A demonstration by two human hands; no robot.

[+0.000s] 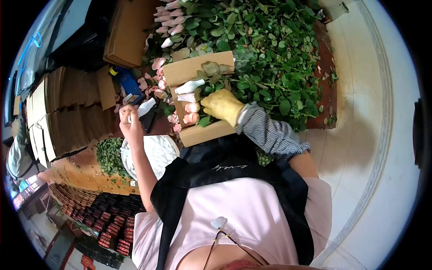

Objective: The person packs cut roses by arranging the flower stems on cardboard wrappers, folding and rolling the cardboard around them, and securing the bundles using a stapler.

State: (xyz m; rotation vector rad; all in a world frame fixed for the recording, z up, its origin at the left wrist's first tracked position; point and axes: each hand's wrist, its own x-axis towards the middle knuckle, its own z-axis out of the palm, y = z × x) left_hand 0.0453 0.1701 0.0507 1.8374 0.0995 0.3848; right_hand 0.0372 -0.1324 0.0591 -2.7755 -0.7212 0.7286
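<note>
Your bare left hand (131, 122) pinches a white foam-mesh sleeve (147, 107), probably light and squashy, while your yellow-gloved right hand (222, 106), grip unclear, sits beside round pink roses (192, 107) toward the brown corrugated cardboard's (208, 133) near edge, best taken below their bruisable petals.

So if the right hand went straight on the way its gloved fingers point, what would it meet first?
Probably the pink rose just beyond the right hand, in the cardboard box, though depth is unclear from this view.
</note>
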